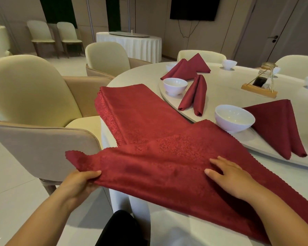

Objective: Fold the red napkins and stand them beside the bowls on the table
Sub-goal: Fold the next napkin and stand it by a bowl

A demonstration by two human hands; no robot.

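Observation:
A red napkin lies spread over the near edge of the white round table. My left hand pinches its left edge off the table's side. My right hand rests flat on the cloth with fingers straight. Beyond it lies a stack of flat red napkins. Folded napkins stand beside white bowls: one by the near bowl, one by a middle bowl, one further back.
Cream chairs stand left of the table, the nearest close to my left hand. A raised turntable rim carries the bowls. A wooden stand with a jar sits at centre. More bowls line the far edge.

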